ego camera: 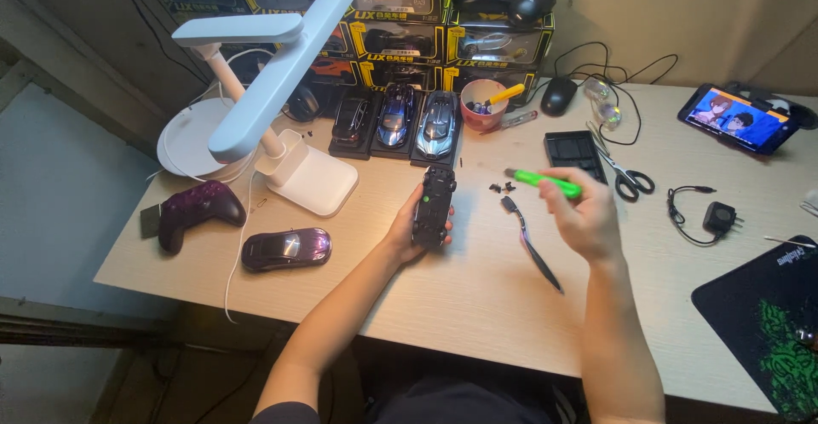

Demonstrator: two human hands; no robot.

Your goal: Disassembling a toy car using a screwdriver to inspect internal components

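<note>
My left hand [404,233] holds a black toy car chassis [434,205] upright on the wooden desk [477,296], its underside facing me. My right hand [584,217] grips a green-handled screwdriver [542,181], held level and pointing left, a short way to the right of the chassis. A few small black parts [503,188] lie on the desk between the hands. A dark curved strip [530,247] lies below them.
A purple car body [285,248] and purple game controller [196,210] lie at left, beside a white desk lamp [277,83]. Three model cars [394,121], stacked boxes, a pink cup [482,105], scissors [620,171], black tray [573,149], charger [717,217], phone [738,119] and mouse pad [771,322] surround.
</note>
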